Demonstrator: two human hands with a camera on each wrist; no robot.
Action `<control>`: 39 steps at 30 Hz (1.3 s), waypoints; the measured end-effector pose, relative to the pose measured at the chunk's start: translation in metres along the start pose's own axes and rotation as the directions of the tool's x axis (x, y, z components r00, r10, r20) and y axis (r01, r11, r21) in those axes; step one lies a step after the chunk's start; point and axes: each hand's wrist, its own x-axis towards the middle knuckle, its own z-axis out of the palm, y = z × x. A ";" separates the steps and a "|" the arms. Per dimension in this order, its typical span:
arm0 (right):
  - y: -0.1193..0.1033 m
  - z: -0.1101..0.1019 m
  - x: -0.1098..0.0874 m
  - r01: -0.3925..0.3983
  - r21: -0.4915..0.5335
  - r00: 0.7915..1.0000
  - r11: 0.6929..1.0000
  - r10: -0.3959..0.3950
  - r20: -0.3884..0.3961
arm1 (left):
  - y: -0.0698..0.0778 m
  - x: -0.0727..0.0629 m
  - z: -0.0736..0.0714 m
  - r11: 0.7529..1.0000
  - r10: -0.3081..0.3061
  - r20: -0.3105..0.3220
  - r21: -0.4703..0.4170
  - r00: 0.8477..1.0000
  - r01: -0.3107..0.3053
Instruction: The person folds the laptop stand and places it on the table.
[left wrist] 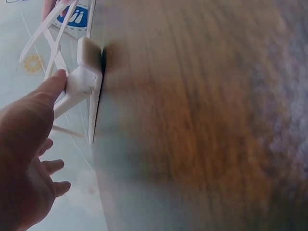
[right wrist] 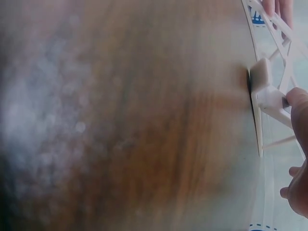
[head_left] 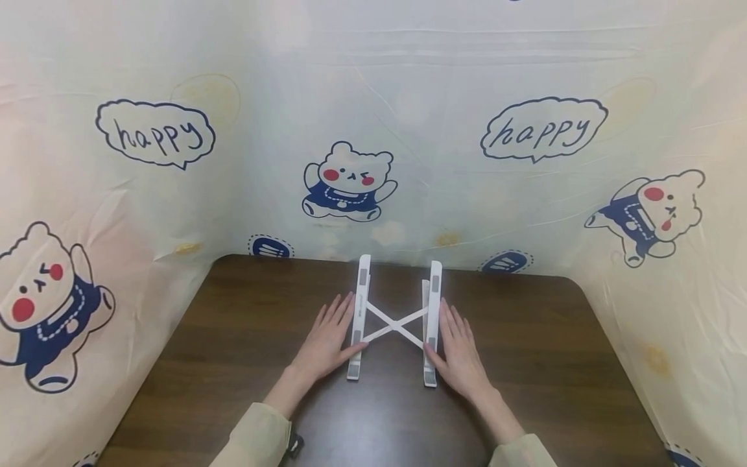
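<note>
A white folding laptop stand (head_left: 395, 323) stands spread on the dark table, its two side rails linked by crossed bars. My left hand (head_left: 323, 338) lies along the outer side of the left rail, fingers straight. Its thumb (left wrist: 54, 86) reaches over the rail near the front end. On the opposite side, my right hand (head_left: 462, 350) lies along the right rail with fingers extended, its thumb (right wrist: 297, 97) touching the rail's upper face. Grey pads show on top of both rails. The wrist views show the stand's front lip and leg close to each thumb.
The brown wooden table (head_left: 245, 389) has rounded far corners. Behind it and at both sides hangs a pale cloth (head_left: 432, 78) printed with bears and "happy" bubbles. A black strap end (head_left: 296, 445) shows at the left sleeve.
</note>
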 end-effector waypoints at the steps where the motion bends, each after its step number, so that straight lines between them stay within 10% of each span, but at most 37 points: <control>1: 0.000 0.000 0.000 0.000 0.000 1.000 1.000 0.000 -0.001 | 0.000 0.000 0.000 1.000 0.006 -0.007 0.006 1.000 -0.006; 39: 0.002 0.011 0.009 0.003 0.017 0.999 1.000 -0.003 -0.035 | 0.007 0.005 -0.001 1.000 0.011 0.002 -0.002 1.000 -0.011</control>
